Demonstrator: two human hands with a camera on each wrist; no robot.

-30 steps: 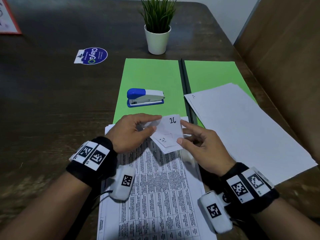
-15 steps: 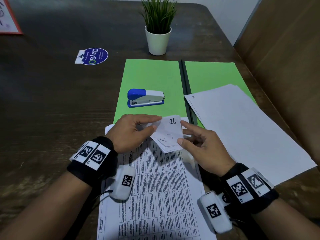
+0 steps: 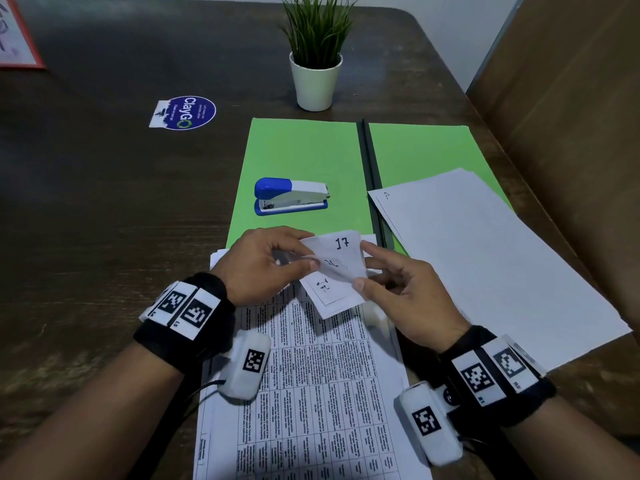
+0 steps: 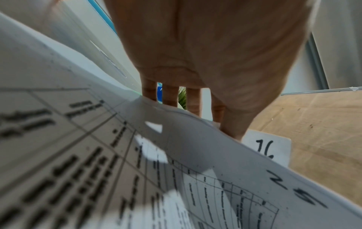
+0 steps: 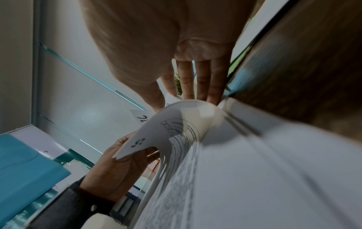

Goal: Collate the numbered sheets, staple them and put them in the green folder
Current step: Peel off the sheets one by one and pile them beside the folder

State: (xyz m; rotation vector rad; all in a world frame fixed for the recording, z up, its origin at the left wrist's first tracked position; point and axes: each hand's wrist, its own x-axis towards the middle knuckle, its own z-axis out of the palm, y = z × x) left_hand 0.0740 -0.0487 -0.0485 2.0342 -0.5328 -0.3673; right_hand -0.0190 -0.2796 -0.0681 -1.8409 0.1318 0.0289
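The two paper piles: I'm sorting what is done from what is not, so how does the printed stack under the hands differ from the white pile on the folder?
The printed stack shows dense tables and lies on the table; the white pile looks blank and lies askew across the green folder. Both hands curl up the printed stack's corners; the white pile is untouched. Both are white paper.

printed sheets cut off below (text blurred), red-edged card cropped

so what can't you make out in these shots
- Printed table text on the stack: too small in the head view, blurred in the left wrist view.
- Corner mark on the blank sheet: too small.
- Red-edged paper: cut off by the head view's left edge.
- Lower corners: covered by the left hand.
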